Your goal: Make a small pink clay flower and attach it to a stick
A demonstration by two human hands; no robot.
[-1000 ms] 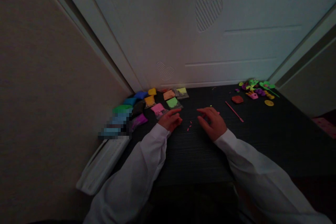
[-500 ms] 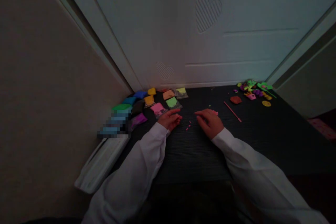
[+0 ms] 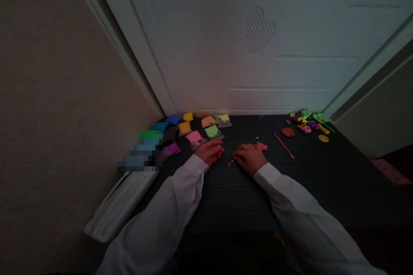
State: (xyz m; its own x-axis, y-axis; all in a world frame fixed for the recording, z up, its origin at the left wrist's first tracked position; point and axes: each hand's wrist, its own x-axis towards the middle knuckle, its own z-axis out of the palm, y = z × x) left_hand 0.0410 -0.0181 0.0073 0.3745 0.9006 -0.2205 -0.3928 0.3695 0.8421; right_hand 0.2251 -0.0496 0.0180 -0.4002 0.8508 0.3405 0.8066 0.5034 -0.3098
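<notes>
On the dark table, my right hand (image 3: pixel 250 159) is lowered, its fingers drawn together and fingertips on a tiny pink piece of clay. Small pink clay bits (image 3: pixel 229 164) lie just beside those fingertips. A cluster of little pink clay pieces (image 3: pixel 262 146) sits behind the right hand, partly hidden by it. My left hand (image 3: pixel 209 153) rests to the left, palm turned inward, fingers stretched and slightly curved; nothing shows in it. A bag of pink clay (image 3: pixel 195 138) lies just beyond the left hand.
Several coloured clay bags (image 3: pixel 185 127) line the back left, near a white case (image 3: pixel 122 206). At right lie a pink modelling tool (image 3: pixel 284 145), a red clay disc (image 3: pixel 288 132), a yellow disc (image 3: pixel 323 138) and several colourful clay shapes (image 3: pixel 303 116). A white door (image 3: pixel 213 43) stands behind.
My right hand has come down and left, and its fingertips have closed at the nearest pink bit. The left hand's fingers have straightened slightly. The view has tilted upward a little.
</notes>
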